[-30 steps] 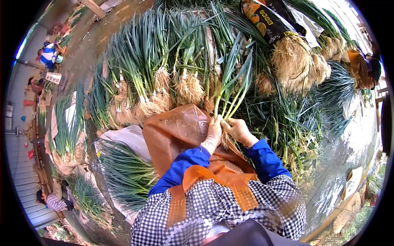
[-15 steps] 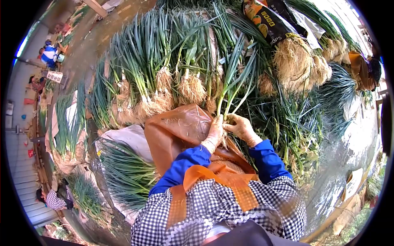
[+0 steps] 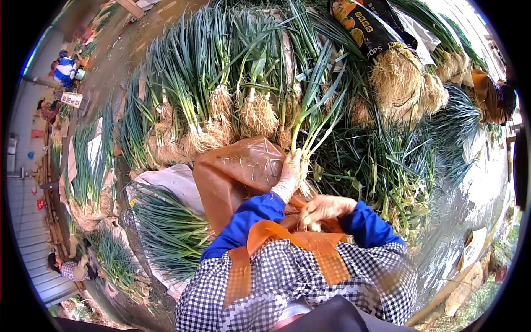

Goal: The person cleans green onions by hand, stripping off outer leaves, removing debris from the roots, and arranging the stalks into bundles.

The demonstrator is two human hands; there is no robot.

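My left hand [image 3: 291, 172] is closed round the lower stems of a small bunch of green stalks [image 3: 311, 123], whose leaves point away from me and whose pale roots hang by the palm. Lower and to the right, my right hand [image 3: 326, 211] is bent with curled fingers over the orange-brown plastic apron [image 3: 238, 163]; whatever its fingertips hold, if anything, is too small to make out. Beyond the apron stand bunches with tan, stringy roots [image 3: 258, 116].
A leafy green pile [image 3: 381, 166] lies to the right, below a black printed bag [image 3: 368, 25] and a large root bundle [image 3: 396, 83]. More stalks [image 3: 168, 235] rest on pale cloth at the left. A person [image 3: 74, 269] is at the far lower left.
My right hand has left the stalks and moved down toward the apron. My left hand still holds the bunch, and its leaves are spread a little differently.
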